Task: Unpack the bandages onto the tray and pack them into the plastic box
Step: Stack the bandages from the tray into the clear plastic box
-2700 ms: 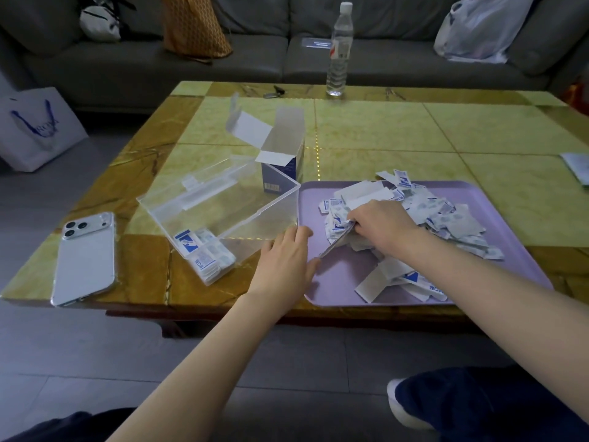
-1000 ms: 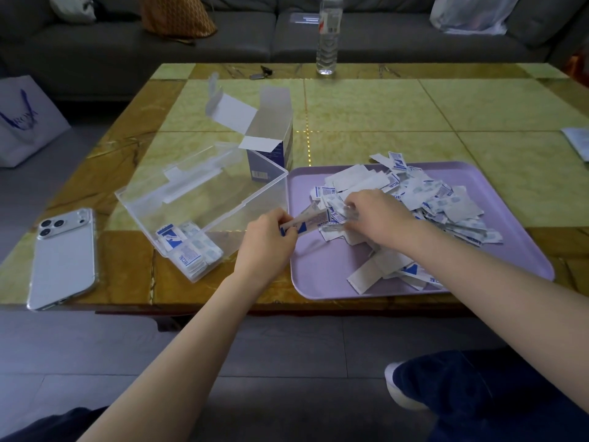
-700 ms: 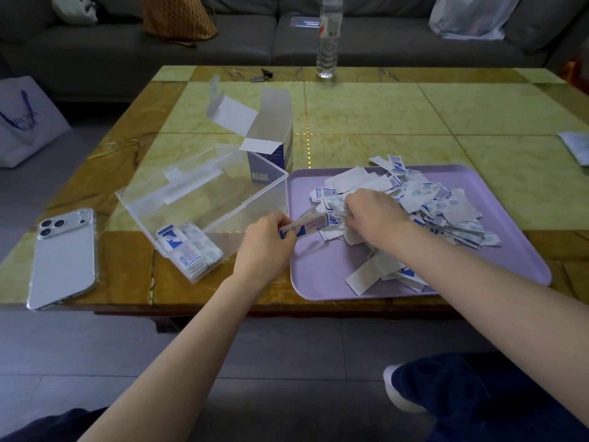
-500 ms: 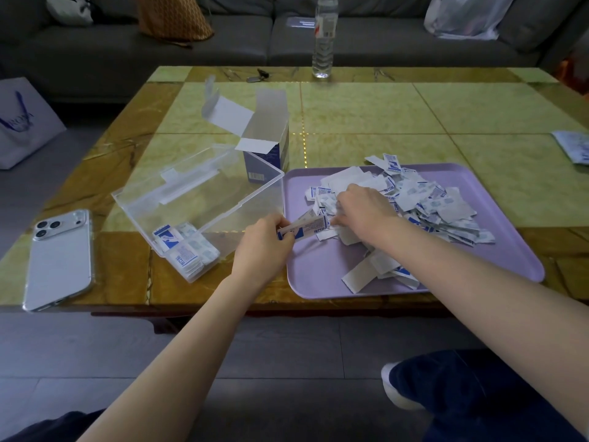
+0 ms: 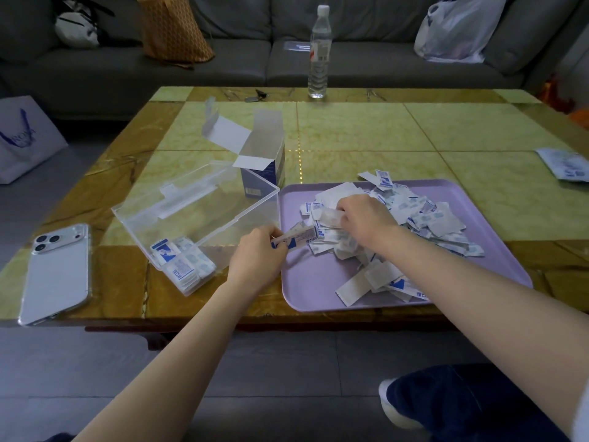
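Table (image 5: 350,129): tray (image 5: 314,279), plastic box (image 5: 197,215), carton (image 5: 266,161), phone (image 5: 57,272), bottle (image 5: 318,59)

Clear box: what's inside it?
A small stack of bandages lies in the near corner of the clear box. The top ones cover those beneath, so the count is hidden. The left hand hides part of the box's right wall.

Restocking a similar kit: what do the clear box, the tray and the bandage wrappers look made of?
Plastic box: clear, glossy rigid plastic; the table shows through its walls. Tray: matte lilac, probably plastic, with a moulded rounded rim. Bandages: thin white-and-blue printed wrappers, likely paper, some bent.
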Demonstrator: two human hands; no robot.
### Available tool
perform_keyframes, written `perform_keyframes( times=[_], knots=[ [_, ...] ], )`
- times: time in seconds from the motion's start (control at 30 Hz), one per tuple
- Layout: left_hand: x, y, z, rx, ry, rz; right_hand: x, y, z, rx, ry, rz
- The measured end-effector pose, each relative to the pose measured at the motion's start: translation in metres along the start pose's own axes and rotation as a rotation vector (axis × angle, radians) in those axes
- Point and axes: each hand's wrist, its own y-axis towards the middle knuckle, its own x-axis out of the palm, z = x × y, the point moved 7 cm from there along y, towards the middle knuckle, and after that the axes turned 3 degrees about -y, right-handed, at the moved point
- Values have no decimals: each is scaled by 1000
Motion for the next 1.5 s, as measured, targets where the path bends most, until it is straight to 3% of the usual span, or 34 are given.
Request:
perform_keyframes(
  times=[0.2, 0.4, 0.6, 0.97, 1.1, 1.33, 1.5],
  knots=[
    [-2, 7, 13, 24, 22, 0, 10, -6, -2, -84, 48, -103],
    [-2, 9, 13, 14, 8, -10, 1, 3, -3, -58, -14, -1],
    [0, 13, 7, -14, -20, -13, -9, 1, 10, 17, 99, 57],
    [3, 15, 19, 29, -9, -9, -65, -29, 6, -49, 322, 407],
    [6, 17, 23, 9, -120, -31, -71, -38, -7, -116, 354, 478],
    [10, 13, 33, 27, -351, -88, -49, -51, -34, -289, 363, 344],
    [5, 16, 20, 1, -317, -18, -61, -48, -33, -270, 374, 397]
  ],
)
